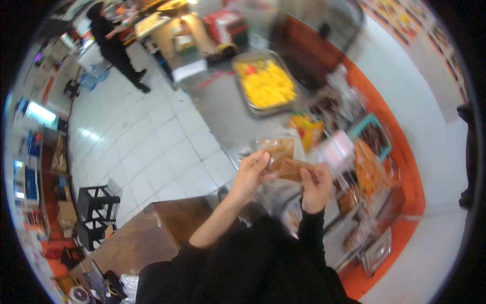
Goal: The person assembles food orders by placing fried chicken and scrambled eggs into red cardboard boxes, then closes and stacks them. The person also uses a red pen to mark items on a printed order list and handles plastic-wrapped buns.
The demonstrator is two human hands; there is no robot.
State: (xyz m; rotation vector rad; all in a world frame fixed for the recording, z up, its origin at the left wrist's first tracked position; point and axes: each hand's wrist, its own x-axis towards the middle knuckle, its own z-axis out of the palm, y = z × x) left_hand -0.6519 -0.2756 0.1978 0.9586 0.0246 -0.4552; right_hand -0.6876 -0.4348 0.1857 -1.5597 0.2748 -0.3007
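Observation:
Between my two hands is a clear plastic packet with brownish-orange contents (289,170). My left hand (250,175) pinches its left part between thumb and fingers. At its right end, my right hand (316,186) grips the packet with thumb and curled fingers. Beyond my hands, a clear tray of yellow food (267,83), with a small red piece at its far end, stands on a metal counter (220,102). A yellow-and-orange packet (306,127) lies just past my right hand, beside a blurred pale pink-and-white package (336,151).
On the right are a teal basket (370,133) with dark contents and an orange-filled plastic bag (368,167). A brown wooden surface (133,235) is at the lower left, near black stools (97,203). A person in black (114,45) stands farther off at the upper left.

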